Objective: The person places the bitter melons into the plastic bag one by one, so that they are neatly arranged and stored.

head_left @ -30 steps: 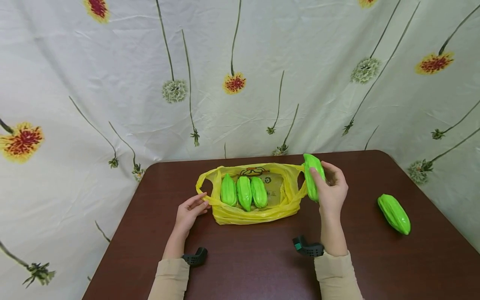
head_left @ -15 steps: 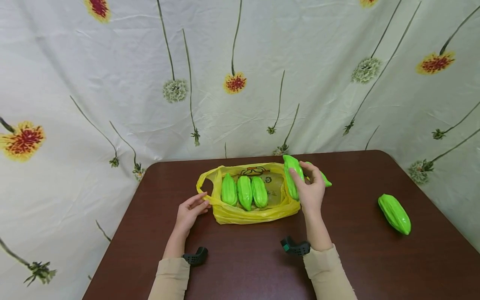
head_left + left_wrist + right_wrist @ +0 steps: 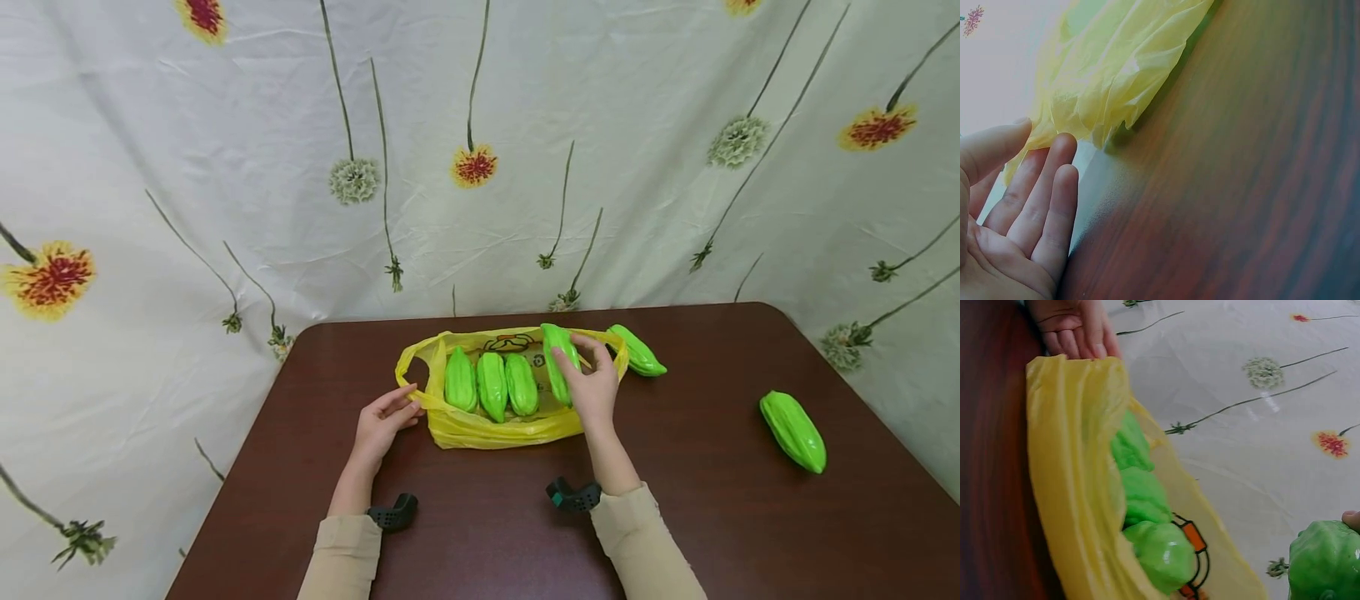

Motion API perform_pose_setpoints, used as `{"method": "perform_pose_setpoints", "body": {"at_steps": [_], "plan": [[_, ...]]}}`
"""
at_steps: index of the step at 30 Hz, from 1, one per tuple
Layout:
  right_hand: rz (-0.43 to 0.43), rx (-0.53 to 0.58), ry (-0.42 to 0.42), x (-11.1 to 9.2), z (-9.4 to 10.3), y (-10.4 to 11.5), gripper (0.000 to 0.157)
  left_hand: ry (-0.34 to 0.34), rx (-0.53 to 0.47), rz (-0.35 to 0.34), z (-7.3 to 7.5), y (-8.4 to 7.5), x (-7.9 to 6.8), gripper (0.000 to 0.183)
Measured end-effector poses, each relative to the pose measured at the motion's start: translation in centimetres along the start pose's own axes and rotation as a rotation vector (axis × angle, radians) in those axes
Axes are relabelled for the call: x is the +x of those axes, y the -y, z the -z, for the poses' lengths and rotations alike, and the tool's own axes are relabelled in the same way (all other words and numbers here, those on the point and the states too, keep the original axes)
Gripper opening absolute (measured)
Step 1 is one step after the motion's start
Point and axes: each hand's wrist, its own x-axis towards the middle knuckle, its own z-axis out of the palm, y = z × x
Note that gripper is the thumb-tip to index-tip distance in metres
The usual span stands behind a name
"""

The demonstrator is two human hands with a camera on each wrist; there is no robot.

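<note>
A yellow plastic bag [image 3: 480,435] lies with its mouth spread wide on the dark table. Inside it, three bright green ridged fruits [image 3: 492,385] lie side by side. My left hand [image 3: 384,425] pinches the bag's left handle between thumb and fingers, and in the left wrist view the yellow film [image 3: 1094,94] runs up from the fingertips. Over the right part of the bag's mouth, my right hand [image 3: 595,390] grips another green ridged fruit [image 3: 558,360], held nearly upright. That fruit [image 3: 1325,559] shows at the lower right corner in the right wrist view.
Just right of the bag, a green ridged fruit [image 3: 637,350] lies near the table's back edge. Another one [image 3: 793,432] rests farther right on the tabletop [image 3: 480,533]. A flower-printed white cloth [image 3: 420,250] hangs behind the table.
My right hand has carried the green fruit leftward from beside the bag's right handle to over its mouth. The fruit behind that hand has come into view. The left hand keeps its place.
</note>
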Motion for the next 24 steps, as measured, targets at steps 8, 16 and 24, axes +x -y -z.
{"method": "perform_pose_setpoints", "body": {"at_steps": [8, 16, 24], "plan": [[-0.054, -0.034, -0.006, -0.1, -1.0, -1.7, 0.037, 0.014, 0.002, 0.032, -0.4, -2.0, -0.8, 0.042], [-0.093, -0.021, 0.016, -0.1, -1.5, -3.1, 0.041, 0.015, 0.021, 0.033, -0.7, -2.9, -1.4, 0.041], [-0.11, -0.034, -0.005, -0.2, -1.8, -4.3, 0.036, 0.014, 0.009, 0.001, -0.3, -1.8, -0.9, 0.041]]}}
